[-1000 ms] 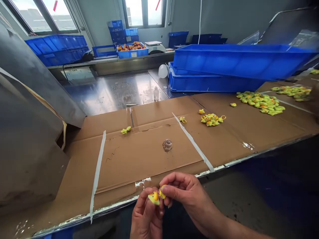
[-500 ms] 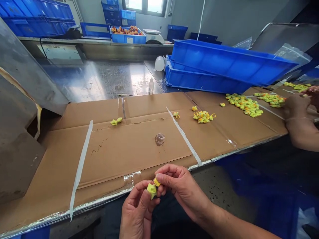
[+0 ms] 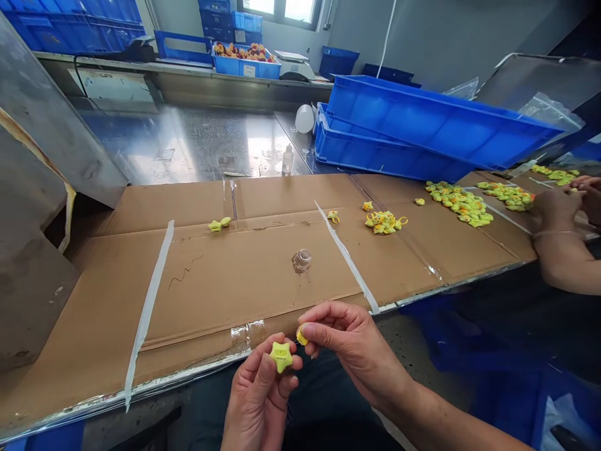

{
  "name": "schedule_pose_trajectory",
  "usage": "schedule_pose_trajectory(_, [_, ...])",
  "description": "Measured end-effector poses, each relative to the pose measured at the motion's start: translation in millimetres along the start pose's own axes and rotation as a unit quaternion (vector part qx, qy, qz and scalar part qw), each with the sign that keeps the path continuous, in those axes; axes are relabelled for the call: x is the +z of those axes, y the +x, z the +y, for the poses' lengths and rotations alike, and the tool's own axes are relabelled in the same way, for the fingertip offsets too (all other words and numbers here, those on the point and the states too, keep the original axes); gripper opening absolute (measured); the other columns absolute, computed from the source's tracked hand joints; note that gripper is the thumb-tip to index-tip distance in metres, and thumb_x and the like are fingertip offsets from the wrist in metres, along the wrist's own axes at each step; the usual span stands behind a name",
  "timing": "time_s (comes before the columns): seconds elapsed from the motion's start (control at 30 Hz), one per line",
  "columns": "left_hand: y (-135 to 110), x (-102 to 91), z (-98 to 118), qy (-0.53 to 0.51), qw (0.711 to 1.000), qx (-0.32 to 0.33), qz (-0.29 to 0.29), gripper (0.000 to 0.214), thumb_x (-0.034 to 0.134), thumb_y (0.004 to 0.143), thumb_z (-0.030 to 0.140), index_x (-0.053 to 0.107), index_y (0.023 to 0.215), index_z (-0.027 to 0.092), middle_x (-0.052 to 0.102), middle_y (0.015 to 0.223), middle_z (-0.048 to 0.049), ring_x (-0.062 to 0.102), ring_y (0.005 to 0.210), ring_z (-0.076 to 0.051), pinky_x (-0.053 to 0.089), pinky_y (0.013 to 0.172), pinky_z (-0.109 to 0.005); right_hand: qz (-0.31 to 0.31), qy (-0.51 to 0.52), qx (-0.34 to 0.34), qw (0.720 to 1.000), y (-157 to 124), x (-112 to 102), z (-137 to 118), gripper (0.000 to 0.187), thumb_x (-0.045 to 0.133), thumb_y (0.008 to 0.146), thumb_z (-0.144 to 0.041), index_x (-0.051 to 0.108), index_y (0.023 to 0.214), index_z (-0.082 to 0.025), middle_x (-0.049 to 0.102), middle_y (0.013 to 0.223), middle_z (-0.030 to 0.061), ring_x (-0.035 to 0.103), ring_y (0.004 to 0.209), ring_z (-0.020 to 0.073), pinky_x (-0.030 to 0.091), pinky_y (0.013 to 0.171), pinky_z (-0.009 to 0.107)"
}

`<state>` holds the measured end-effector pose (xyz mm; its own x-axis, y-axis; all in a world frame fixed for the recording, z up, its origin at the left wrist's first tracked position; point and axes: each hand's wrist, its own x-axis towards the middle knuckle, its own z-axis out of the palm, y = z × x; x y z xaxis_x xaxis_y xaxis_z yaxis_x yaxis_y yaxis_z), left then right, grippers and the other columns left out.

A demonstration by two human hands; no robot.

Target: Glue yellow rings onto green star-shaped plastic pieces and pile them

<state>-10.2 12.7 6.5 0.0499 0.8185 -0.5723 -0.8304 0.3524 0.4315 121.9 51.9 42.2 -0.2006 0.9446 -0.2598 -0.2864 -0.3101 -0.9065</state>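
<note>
Between the thumb and fingers of my left hand (image 3: pixel 257 389) is a yellow-green star-shaped piece (image 3: pixel 281 357), its back with a small slot turned up toward me. My right hand (image 3: pixel 350 344) pinches a small yellow piece (image 3: pixel 302 336) just to the right of the star, with a narrow gap between the two. Fingertips hide much of the yellow piece. Both hands are at the near edge of the cardboard-covered table (image 3: pixel 225 282). Beyond them stands a small clear cup (image 3: pixel 301 260) on the cardboard.
Two star pieces (image 3: pixel 219 224) lie at the left. A small pile of yellow ring toys (image 3: pixel 385 222) and larger piles (image 3: pixel 460 203) lie to the right. Stacked blue crates (image 3: pixel 422 131) and a dropper bottle (image 3: pixel 287 160) stand behind. A co-worker's arm (image 3: pixel 566 238) reaches in at right.
My hands have moved slightly apart, separating the yellow piece from the star. The star has turned so its slotted back faces me more fully.
</note>
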Motion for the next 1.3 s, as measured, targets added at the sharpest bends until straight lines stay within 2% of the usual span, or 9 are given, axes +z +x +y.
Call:
schedule_pose_trajectory(0.23, [4,-3.6,-2,-0.012,1.0,0.017,-0.007,0.033,0.087,0.052,0.028,0.075,0.08,0.013,0.074,0.073,-0.0083,0.066,0.057,-0.013,0.053,0.048,-0.015,0.017,-0.003,0.014,1.0,3,-1,3,0.016,0.081,0.071,-0.025,0.073,0.077,-0.013,0.066,0.061,0.0015,0.058,0.055,0.0095,0.047,0.055,0.017])
schedule_pose_trajectory(0.4, [7,-3.8,0,-0.015,1.0,0.004,0.01,0.034,0.088,0.048,0.027,0.075,0.078,0.017,0.074,0.069,-0.0062,0.066,0.053,-0.011,0.055,0.052,-0.015,0.033,-0.017,0.011,0.999,4,-2,2,0.02,0.081,0.07,-0.029,0.07,0.073,-0.013,0.063,0.058,0.0007,0.057,0.052,0.0107,0.045,0.053,0.019])
schedule_pose_trajectory(0.7, [8,-0.7,0,-0.009,0.999,-0.001,0.031,0.04,0.089,0.045,0.031,0.075,0.079,0.014,0.073,0.063,-0.0054,0.064,0.048,-0.009,0.054,0.048,-0.013,0.036,-0.052,0.003,0.998,3,-5,4,0.022,0.076,0.077,-0.032,0.067,0.072,-0.013,0.061,0.057,-0.0006,0.052,0.052,0.0085,0.042,0.054,0.018])
schedule_pose_trajectory(0.83, [11,-1.0,-1,-0.016,0.999,-0.011,0.043,0.041,0.091,0.037,0.028,0.076,0.073,0.015,0.073,0.061,-0.0066,0.065,0.047,-0.01,0.054,0.046,-0.013,0.063,-0.096,-0.038,0.993,10,-13,-6,0.019,0.076,0.076,-0.032,0.07,0.077,-0.015,0.063,0.061,0.0001,0.056,0.055,0.0105,0.046,0.055,0.02])
schedule_pose_trajectory(0.9, [12,-1.3,-1,-0.013,0.999,-0.019,0.045,0.042,0.092,0.035,0.027,0.076,0.072,0.015,0.074,0.062,-0.0078,0.065,0.048,-0.012,0.054,0.046,-0.014,0.079,-0.184,-0.115,0.973,20,-22,-18,0.017,0.074,0.078,-0.032,0.071,0.084,-0.016,0.067,0.067,0.0018,0.06,0.061,0.0136,0.049,0.059,0.024])
schedule_pose_trajectory(0.97, [13,-1.5,-2,-0.011,0.999,-0.024,0.046,0.043,0.092,0.033,0.027,0.076,0.071,0.014,0.073,0.061,-0.0075,0.066,0.047,-0.013,0.055,0.046,-0.015,0.08,-0.295,-0.202,0.93,35,-32,-32,0.015,0.069,0.083,-0.031,0.072,0.089,-0.018,0.069,0.075,0.0035,0.063,0.067,0.0166,0.051,0.064,0.028])
schedule_pose_trajectory(1.03, [14,-1.5,-3,-0.013,0.999,-0.025,0.046,0.043,0.092,0.033,0.027,0.076,0.07,0.015,0.073,0.061,-0.007,0.066,0.047,-0.013,0.055,0.045,-0.015,0.067,-0.375,-0.254,0.889,51,-40,-45,0.013,0.067,0.085,-0.03,0.073,0.089,-0.019,0.068,0.078,0.0036,0.063,0.07,0.0179,0.05,0.065,0.029])
schedule_pose_trajectory(1.17, [14,-1.8,-5,-0.024,0.999,-0.016,0.042,0.041,0.091,0.036,0.028,0.075,0.071,0.015,0.074,0.061,-0.0068,0.066,0.046,-0.013,0.055,0.045,-0.015,0.044,-0.478,-0.296,0.826,78,-46,-59,0.006,0.069,0.08,-0.024,0.075,0.081,-0.023,0.065,0.072,0.0024,0.058,0.069,0.0185,0.043,0.065,0.031])
schedule_pose_trajectory(1.3, [14,-2.9,-5,-0.027,0.999,-0.02,0.038,0.04,0.091,0.037,0.029,0.075,0.07,0.014,0.074,0.061,-0.0077,0.066,0.046,-0.013,0.054,0.045,-0.015,0.029,-0.547,-0.321,0.773,90,-45,-59,0.007,0.067,0.081,-0.025,0.074,0.078,-0.024,0.064,0.071,0.0024,0.057,0.068,0.0194,0.041,0.066,0.031])
